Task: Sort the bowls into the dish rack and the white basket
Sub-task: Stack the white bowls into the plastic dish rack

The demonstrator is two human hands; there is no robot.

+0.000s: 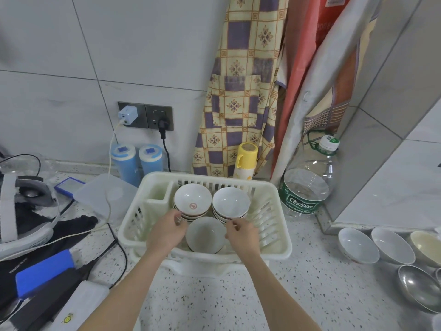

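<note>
Bowls sit in the white basket (274, 253): a grey bowl (205, 235) at the near side, leaning up on its edge, a left stack (192, 202) with a red mark in its top bowl behind it, and a right stack (230, 203) of plain white ones beside that. The left hand (167, 231) has its fingers curled at the near rim of the left stack, thumb toward the grey bowl; the right hand (241, 234) pinches near the rim of the right stack's lower bowls, fingertips close together. Whether either hand truly grips a bowl I cannot tell.

Risks as I judge them: the grey bowl leans between both stacks, so lifting or nudging either one could let it slide or tip flat and knock china on china. A pinch on a thin rim is weak, and a stacked bowl may stick to the one below and then drop.

Three loose bowls (358, 244) and a steel bowl (418, 286) wait on the counter (310, 295) at the right, well apart from the basket.
</note>
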